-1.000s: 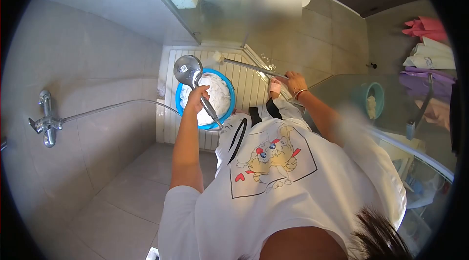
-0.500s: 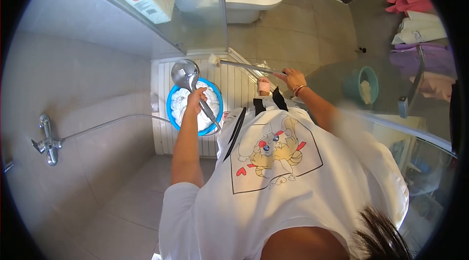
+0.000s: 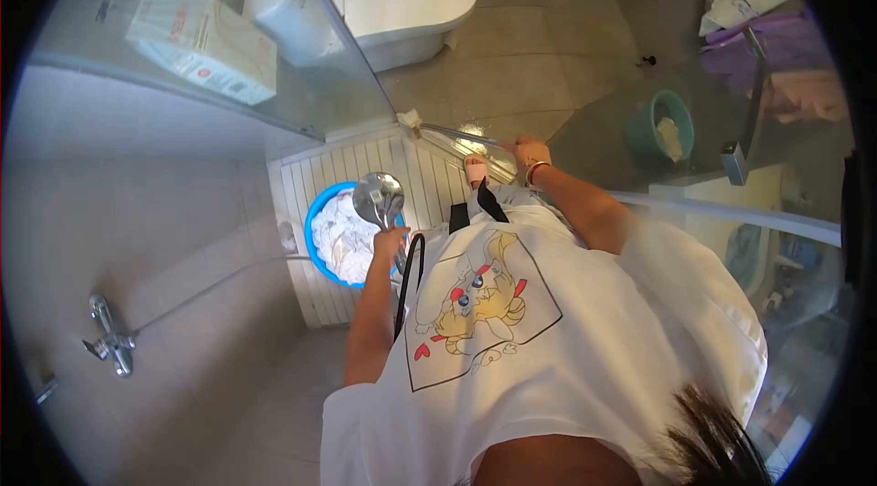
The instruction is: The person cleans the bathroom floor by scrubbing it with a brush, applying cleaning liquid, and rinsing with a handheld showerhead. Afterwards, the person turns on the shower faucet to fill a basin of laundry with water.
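Left fingers (image 3: 393, 235) are closed around the shower head (image 3: 377, 195), right fingers (image 3: 524, 148) around the rod (image 3: 459, 135), arms (image 3: 370, 317) extended forward.

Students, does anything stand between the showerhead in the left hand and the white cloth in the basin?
Nothing visible does: seen from above, the showerhead in the left hand overlaps the basin, and the cloth lies uncovered.
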Motion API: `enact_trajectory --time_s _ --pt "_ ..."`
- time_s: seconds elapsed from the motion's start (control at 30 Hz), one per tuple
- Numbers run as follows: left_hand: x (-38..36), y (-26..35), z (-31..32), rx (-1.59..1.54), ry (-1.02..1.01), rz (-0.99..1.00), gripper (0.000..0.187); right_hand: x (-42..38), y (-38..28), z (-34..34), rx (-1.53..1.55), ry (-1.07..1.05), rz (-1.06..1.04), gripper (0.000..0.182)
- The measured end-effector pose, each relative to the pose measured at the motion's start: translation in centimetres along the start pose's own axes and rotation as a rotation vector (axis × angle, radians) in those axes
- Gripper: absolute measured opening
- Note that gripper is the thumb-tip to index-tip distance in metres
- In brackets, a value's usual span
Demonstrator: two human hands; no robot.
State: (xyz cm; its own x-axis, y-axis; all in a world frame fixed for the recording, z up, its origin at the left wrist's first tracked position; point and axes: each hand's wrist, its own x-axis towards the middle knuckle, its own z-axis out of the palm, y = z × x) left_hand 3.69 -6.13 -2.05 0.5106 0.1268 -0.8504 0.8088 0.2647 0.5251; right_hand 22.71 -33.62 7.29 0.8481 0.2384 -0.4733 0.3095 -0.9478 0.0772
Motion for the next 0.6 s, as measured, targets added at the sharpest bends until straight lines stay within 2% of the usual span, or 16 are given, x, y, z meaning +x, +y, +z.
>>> enact_trajectory --time_s 0.03,0.1,0.13,0.17,0.27,0.4,0.53,0.6 --pt "-0.4 0.4 0.4 0.025 -0.002 0.043 0.016 -0.2 -0.1 0.3 0.01 -0.026 0.063 0.029" --pt "-1.0 2.7 1.6 0.293 0.018 -0.057 0.017 0.2 0.9 1.7 0.034 -0.064 0.208 0.037" --pt "-0.4 3.2 1.9 0.365 -0.038 0.044 0.019 0.5 1.5 2.7 0.148 -0.091 0.322 0.039" --pt "-0.4 3.2 2.4 0.413 -0.048 0.178 0.02 0.5 2.5 3.7 0.183 -0.107 0.361 0.038" --pt "-2.1 6.6 4.2 0.412 -0.194 0.398 0.021 -1.3 2.7 3.2 0.289 -0.141 0.481 0.036" --pt "-2.8 9.8 7.1 0.663 -0.212 0.449 0.029 -1.5 5.2 5.5 0.474 -0.105 0.691 0.031" --pt "-7.6 14.5 9.2 0.719 -0.178 0.835 0.034 -3.0 6.6 4.7 0.583 -0.117 0.865 0.028" --pt "-6.5 14.6 9.8 0.702 -0.298 0.997 0.036 -3.0 7.8 5.7 0.54 -0.182 0.881 0.026"
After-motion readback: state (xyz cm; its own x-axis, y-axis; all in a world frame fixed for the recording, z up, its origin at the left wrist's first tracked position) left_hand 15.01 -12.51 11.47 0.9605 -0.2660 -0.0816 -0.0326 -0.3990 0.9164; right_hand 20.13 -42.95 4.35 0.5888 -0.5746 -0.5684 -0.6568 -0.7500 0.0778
